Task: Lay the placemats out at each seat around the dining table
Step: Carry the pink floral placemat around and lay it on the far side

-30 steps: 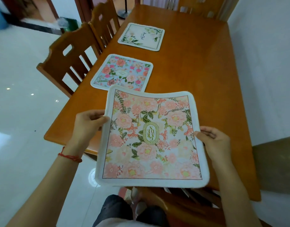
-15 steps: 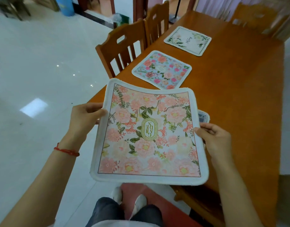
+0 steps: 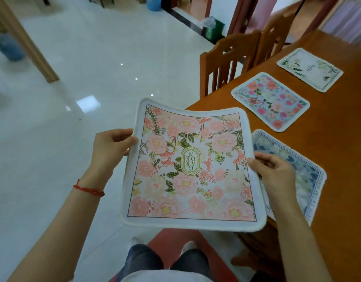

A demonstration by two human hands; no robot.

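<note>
Both forearms reach forward, bare. The left hand pinches the pink floral cloth placemat at its left edge; the right hand grips its right edge, fingers curled.

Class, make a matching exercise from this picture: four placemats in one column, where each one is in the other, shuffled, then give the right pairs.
Column one
1. peach flower placemat
2. blue and white placemat
3. pink rose placemat
4. white leafy placemat

Column two
A. farthest along the table
B. held in both hands
C. flat on the nearest table end, partly hidden
D. middle of the three lying flat

Pairs: 1-B, 2-C, 3-D, 4-A
</note>
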